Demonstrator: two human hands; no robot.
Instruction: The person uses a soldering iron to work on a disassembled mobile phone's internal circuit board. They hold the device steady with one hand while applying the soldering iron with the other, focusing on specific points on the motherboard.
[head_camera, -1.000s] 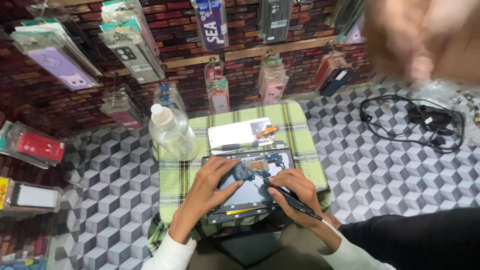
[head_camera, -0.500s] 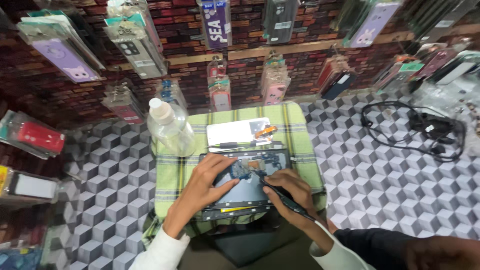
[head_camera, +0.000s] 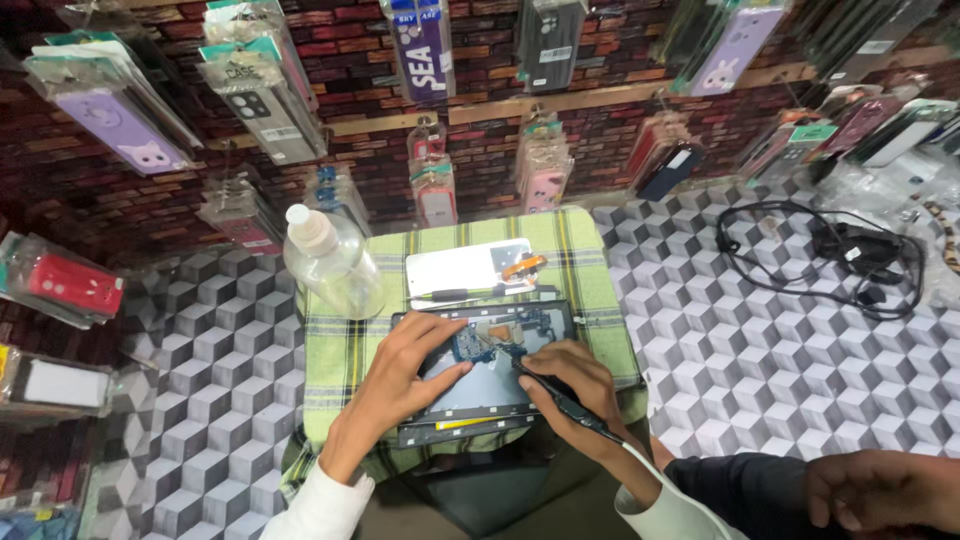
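An opened phone (head_camera: 500, 340) with its circuit board exposed lies on a green checked cloth (head_camera: 340, 350). My left hand (head_camera: 405, 365) rests on the phone's left side, fingers spread over the board. My right hand (head_camera: 575, 385) grips a thin black tool (head_camera: 560, 398) like a pen, its tip touching the board near the middle. A white back cover (head_camera: 465, 268) lies just behind the phone, with an orange-handled tool (head_camera: 523, 266) on it and a dark screwdriver (head_camera: 450, 295) along its front edge.
A clear plastic bottle (head_camera: 330, 262) stands at the cloth's left rear corner. Black cables and a charger (head_camera: 850, 250) lie coiled at the right. Packaged phone cases (head_camera: 270, 100) hang on the brick-pattern wall. Another person's hand (head_camera: 880, 490) shows at the bottom right.
The blurred hand at the upper right a second ago has gone. Another person's hand now shows at the bottom right. My own hands have stayed on the phone.
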